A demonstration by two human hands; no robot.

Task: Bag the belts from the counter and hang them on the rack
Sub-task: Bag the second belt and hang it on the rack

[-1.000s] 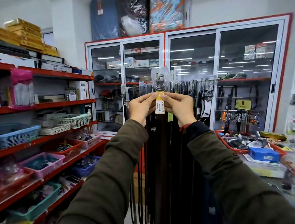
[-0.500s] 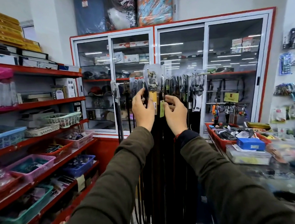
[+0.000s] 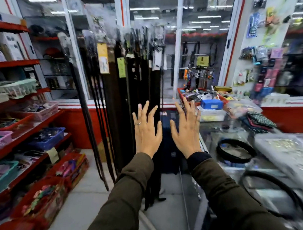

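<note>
A: Two hands are up in front of the camera, and neither holds anything. The left hand point(image 3: 146, 130) has its fingers spread wide, a ring on one of them, palm facing away. The right hand point(image 3: 187, 129) is just beside it, spread the same way, so each grip stands fully apart.

B: And the belts?

A: Many hang in a dense dark row, the hanging belts point(image 3: 122, 91), straight ahead behind the left hand and reaching almost to the floor point(image 3: 85, 201). Their tops are in clear bags, with a yellow tag point(image 3: 103, 58) and a green tag point(image 3: 121, 67) near the top. The rack itself is too blurred to make out.

B: Anything on the bench?

A: The glass bench point(image 3: 217, 134) runs along the right side. Two black coiled belts lie on it: the far coiled belt point(image 3: 235, 150) near the right wrist, and the near coiled belt point(image 3: 274, 194) closer to the camera. A pale stack to their right, the clear bags point(image 3: 286, 154), is probably packaging, though the blur makes that uncertain.

B: And on the left?

A: Red shelves point(image 3: 26, 127) carrying baskets of small goods.
</note>
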